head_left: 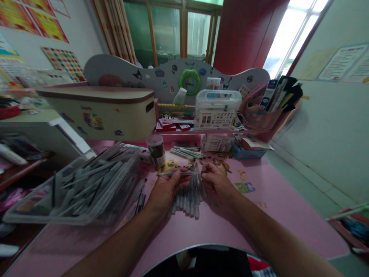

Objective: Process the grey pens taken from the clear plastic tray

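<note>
Between my hands a slim, clear pen [184,174] lies level above the pink desk. My left hand [167,188] pinches it between thumb and fingers near its middle. At its right end, the fingers of my right hand [216,181] are closed on the tip; whether they hold a separate cap cannot be made out. Beneath both hands a row of clear pens [188,204] lies side by side on the desk. Farther back rests a bundle of pens with dark ends [184,153].
A clear plastic bin [86,221] full of pens stands at left, with loose dark pens [140,202] beside it. Behind are a jar [156,148], a clear carry case [218,111] on the shelf, a cream storage box [115,119] and a blue box [249,153].
</note>
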`<act>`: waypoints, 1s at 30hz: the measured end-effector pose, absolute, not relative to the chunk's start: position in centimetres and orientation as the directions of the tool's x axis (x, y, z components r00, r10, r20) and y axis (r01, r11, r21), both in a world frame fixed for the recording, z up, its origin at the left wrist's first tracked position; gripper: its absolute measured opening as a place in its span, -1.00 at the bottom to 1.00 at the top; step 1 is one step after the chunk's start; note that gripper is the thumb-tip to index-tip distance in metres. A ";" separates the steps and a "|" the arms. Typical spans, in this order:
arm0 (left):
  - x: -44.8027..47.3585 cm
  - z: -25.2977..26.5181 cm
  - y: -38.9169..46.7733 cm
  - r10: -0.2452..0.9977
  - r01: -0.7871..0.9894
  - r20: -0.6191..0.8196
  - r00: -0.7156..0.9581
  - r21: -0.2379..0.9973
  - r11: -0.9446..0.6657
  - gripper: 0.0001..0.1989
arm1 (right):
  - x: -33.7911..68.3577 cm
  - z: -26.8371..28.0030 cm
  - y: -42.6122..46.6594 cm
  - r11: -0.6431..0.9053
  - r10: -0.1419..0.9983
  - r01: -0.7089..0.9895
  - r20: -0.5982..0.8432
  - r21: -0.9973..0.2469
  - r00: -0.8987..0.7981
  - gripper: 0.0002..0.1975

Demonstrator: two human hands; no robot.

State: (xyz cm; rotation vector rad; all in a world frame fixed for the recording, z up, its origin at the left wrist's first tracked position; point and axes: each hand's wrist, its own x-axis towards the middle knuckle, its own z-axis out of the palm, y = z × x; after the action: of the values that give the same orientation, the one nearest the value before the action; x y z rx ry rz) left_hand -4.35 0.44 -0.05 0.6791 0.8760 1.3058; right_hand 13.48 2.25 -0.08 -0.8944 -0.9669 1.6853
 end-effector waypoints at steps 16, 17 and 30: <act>-4.9 0.3 0.6 0.990 -0.487 -0.016 -0.138 0.872 -0.053 -0.68 | 13.9 -0.2 2.5 -0.469 0.845 -0.343 -0.302 -0.814 -0.440 -0.61; -5.2 0.5 0.8 0.982 -0.534 -0.015 -0.186 0.841 -0.089 -0.70 | 14.0 -0.2 2.7 -0.470 0.855 -0.366 -0.313 -0.803 -0.413 -0.61; -3.8 1.4 -0.2 0.985 -0.584 -0.163 0.050 0.796 0.161 -0.63 | 12.9 0.0 2.2 -0.394 0.916 -0.483 -0.293 -0.782 -0.273 -0.56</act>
State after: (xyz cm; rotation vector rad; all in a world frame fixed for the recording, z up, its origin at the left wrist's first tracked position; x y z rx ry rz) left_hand -3.75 -0.19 1.38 0.6230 0.8181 1.3200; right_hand 12.92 2.16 -0.01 -0.9262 -0.7028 1.8248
